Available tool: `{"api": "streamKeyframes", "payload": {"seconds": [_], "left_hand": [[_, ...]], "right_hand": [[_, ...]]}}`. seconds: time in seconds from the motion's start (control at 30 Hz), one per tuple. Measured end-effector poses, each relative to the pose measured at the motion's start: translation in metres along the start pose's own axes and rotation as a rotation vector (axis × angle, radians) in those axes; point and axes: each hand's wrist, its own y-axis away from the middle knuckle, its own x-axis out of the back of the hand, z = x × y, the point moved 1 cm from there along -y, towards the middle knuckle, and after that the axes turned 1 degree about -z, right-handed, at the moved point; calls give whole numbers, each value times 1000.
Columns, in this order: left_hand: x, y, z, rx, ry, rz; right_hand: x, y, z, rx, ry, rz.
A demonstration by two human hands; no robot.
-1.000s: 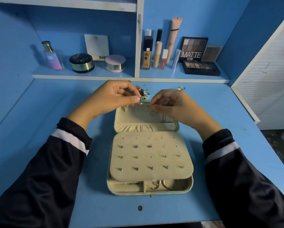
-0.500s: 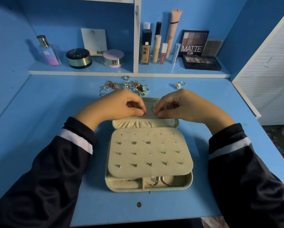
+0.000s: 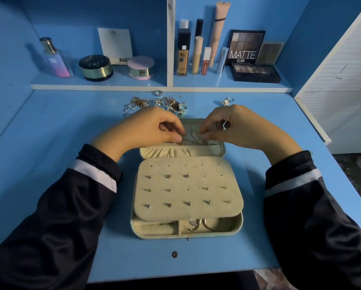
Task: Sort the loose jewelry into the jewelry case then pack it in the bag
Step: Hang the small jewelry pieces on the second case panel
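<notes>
At the jewelry case (image 3: 154, 235) pocket edge, the left hand (image 3: 154, 127) and right hand (image 3: 236, 126) pinch a chain (image 3: 193, 141).

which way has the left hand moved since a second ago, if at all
Yes, toward the person. The left hand was at the far edge of the jewelry case, by the loose jewelry; now it pinches a chain over the lid pocket.

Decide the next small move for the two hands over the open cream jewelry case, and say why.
Probably ease the thin gold chain down into the lid's gathered cream pocket: left hand and right hand both pinch it above its edge, and a pile of loose jewelry waits behind the cream case.
</notes>
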Motion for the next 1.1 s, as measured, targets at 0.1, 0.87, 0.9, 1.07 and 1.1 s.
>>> {"api": "streamKeyframes", "payload": {"seconds": [0.1,0.87,0.9,1.07,1.1], "left_hand": [[1,0,-1,7,-29,10],[-9,-1,8,-86,-50,-88],[-8,0,8,-84,-53,-101],[-12,-3,4,-72,-16,-44],[-14,-4,3,-75,-18,-28]], "right_hand": [[0,0,1,-21,42,-15],[-11,-4,-5,15,42,-37],[-11,-4,-5,14,39,-40],[-5,-3,0,-2,80,26],[-4,-3,2,-11,89,41]]}}
